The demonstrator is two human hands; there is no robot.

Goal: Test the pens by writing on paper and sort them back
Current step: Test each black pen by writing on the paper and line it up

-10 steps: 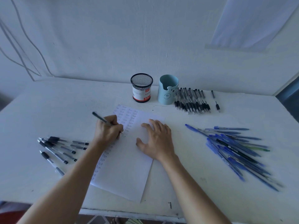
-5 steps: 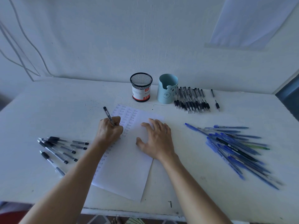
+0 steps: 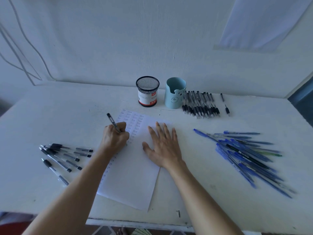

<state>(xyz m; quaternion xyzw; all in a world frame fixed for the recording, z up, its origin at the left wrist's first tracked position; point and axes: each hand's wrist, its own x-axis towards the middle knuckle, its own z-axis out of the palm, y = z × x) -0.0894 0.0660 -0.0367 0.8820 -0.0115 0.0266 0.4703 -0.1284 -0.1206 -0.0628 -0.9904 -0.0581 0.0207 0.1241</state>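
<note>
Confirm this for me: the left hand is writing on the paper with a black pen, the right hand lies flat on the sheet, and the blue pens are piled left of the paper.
One detail is wrong. The head view shows the blue pens piled right of the paper, not left. The rest holds: the left hand is writing with a black pen, and the right hand lies flat on the sheet.

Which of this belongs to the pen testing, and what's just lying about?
In the job: black pen in the left hand; white paper sheet under the right hand; black pens at left; black pen row; blue pen pile; black mesh cup; pale blue bear cup.
Lying about: white wall cables; white hanging cloth.
</note>
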